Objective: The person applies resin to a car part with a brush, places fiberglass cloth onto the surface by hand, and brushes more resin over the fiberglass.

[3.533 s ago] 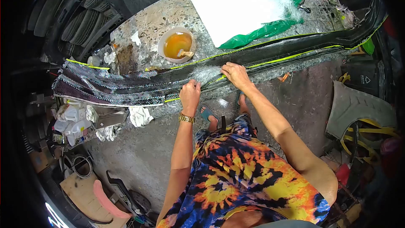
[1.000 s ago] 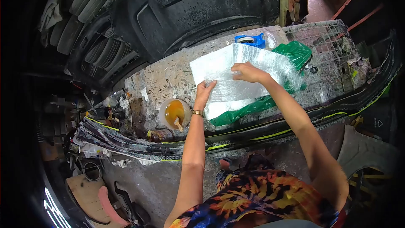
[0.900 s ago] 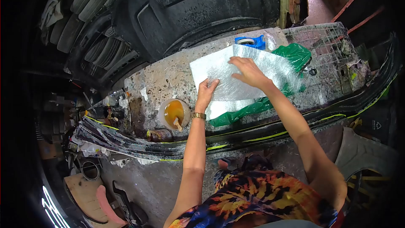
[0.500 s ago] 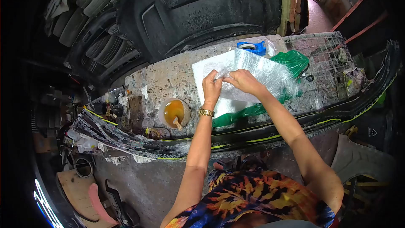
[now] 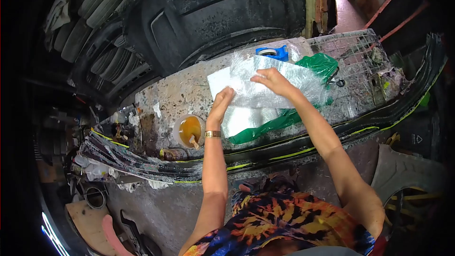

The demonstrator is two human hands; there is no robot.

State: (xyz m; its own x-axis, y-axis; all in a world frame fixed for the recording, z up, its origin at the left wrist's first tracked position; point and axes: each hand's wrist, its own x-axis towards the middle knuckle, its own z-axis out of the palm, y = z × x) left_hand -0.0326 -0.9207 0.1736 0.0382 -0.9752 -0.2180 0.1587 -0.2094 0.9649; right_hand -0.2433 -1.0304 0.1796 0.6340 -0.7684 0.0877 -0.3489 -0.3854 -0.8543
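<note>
A sheet of whitish fiberglass mat with frayed edges is held up over the bench. At its lower left edge my left hand is closed on the mat, with a gold watch on that wrist. My right hand pinches the mat near its upper middle, thumb and fingers together. Beneath lie a white sheet and green plastic film. To the left stands a tub of amber liquid, a brush resting in it.
A long black trim panel with yellow-green lines runs along the near side of the stained bench. A blue tape dispenser and scissors lie behind the mat. A large black panel leans at the back, near stacked tires.
My hands have moved apart: the left went left and down, the right stayed near the mat's middle. Loose fibers now stand up at the mat's upper left edge. The view has shifted slightly.
</note>
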